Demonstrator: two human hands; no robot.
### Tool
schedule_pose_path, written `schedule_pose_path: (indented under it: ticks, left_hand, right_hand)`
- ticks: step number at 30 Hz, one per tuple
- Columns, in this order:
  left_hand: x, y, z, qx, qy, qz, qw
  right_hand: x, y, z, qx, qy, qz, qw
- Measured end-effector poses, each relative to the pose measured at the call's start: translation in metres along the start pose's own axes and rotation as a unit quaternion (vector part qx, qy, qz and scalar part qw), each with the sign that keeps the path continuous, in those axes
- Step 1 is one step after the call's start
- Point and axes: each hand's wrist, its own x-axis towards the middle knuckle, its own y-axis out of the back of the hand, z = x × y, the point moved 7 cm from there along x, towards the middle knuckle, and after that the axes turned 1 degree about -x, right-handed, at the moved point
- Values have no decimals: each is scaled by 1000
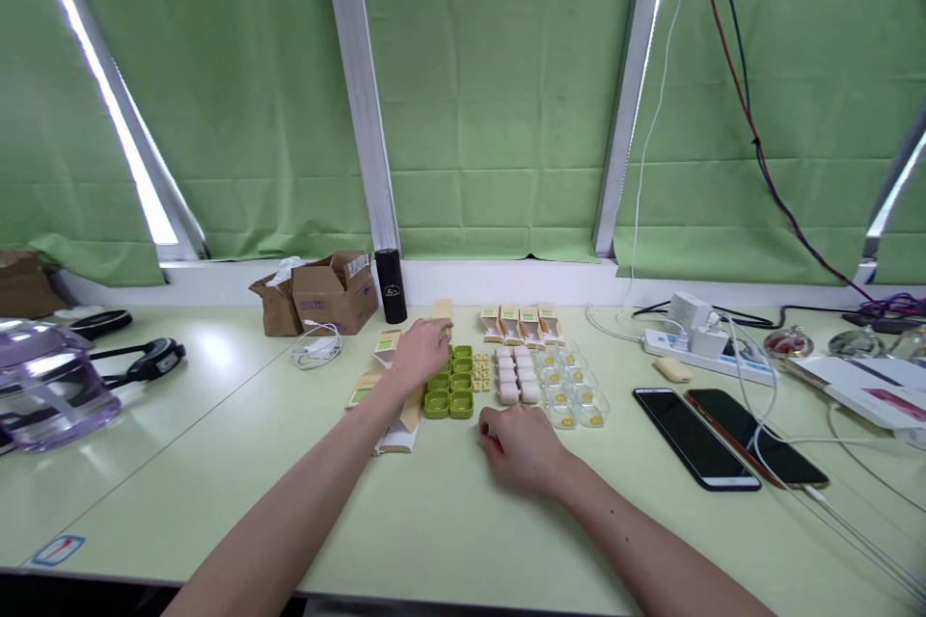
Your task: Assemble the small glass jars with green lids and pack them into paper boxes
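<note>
My left hand is stretched forward over the far end of the green containers, and its fingertips are near the beige box. I cannot tell if these fingers are wide or narrow, or if they hold something, because the back of my hand hides them. My right hand is low at the table, just in front of the pale pink pieces. Its fingers are bent inward, so the hand is narrow; I cannot see whether something is inside it.

The green containers are in two columns between my hands. To the right of them come the small yellowish pieces, then the pale pink pieces, then the clear containers with yellow spots in them. Four open boxes stand in a row behind these. More small boxes are at the left, partly behind my left forearm. The black cylinder stands upright beside the cardboard box, and the dark phone lies flat at the right
</note>
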Motion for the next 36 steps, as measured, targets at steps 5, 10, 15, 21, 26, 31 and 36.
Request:
schedule_pose_path:
  ticks: [5, 10, 15, 21, 26, 31, 36]
  left_hand:
    - [-44, 17, 13, -79, -51, 51, 994]
    - [-77, 10, 27, -88, -133, 25, 987]
    - [-89, -2, 35, -27, -172, -36, 984]
    - [-90, -7, 36, -9, -172, -66, 983]
    - [-94, -15, 41, -1, -188, -84, 978]
    - [-94, -22, 44, 7, -201, -88, 976]
    - [-95, -25, 48, -3, -206, -89, 975]
  right_hand:
    - [0, -1, 1, 20, 4, 2, 1000]
    - [0, 0, 2, 32, 4, -2, 999]
    - [0, 1, 2, 38, -2, -11, 999]
    - [-1, 0, 2, 34, 8, -8, 999]
    - [-1, -1, 2, 35, 13, -5, 999]
    - [0, -1, 2, 33, 6, -3, 999]
    - [3, 3, 13, 59, -44, 38, 997]
